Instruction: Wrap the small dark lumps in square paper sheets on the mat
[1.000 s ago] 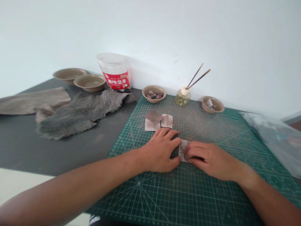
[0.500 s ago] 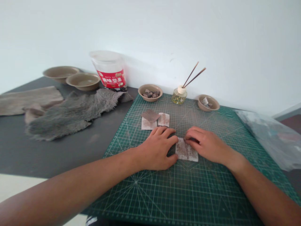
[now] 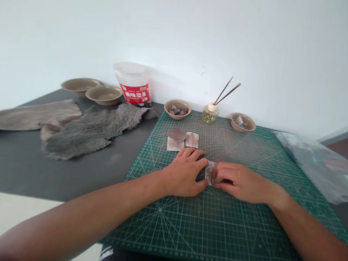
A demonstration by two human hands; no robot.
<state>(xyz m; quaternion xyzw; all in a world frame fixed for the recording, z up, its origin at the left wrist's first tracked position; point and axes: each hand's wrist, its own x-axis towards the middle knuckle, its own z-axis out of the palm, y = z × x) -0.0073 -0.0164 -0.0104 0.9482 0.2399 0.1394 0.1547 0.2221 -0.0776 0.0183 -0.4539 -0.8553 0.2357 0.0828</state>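
A white square piece smeared with brown (image 3: 210,173) lies flat on the green cutting mat (image 3: 217,224). Thumb and fingers of my left hand (image 3: 187,173) are spread, their tips touching the piece's left edge. My right hand (image 3: 239,181) is closed in a pinch over the piece and covers its right part; what the fingertips hold, if anything, is hidden. Farther back, a brown diamond-shaped piece (image 3: 177,134) overlaps a white piece (image 3: 174,146). Another white piece with brown stains (image 3: 192,139) lies beside them.
Along the wall stand a bowl of small chunks (image 3: 177,115), a reed diffuser (image 3: 210,115) and a bowl with a few pieces (image 3: 243,127). Left are grey-brown hides (image 3: 78,134), two bowls (image 3: 104,101) and a plastic tub (image 3: 135,92). A clear plastic bag (image 3: 312,163) lies right.
My right hand has moved down toward me across the white square piece and now hides more of it. My left hand stays at its left edge. The view has shifted slightly.
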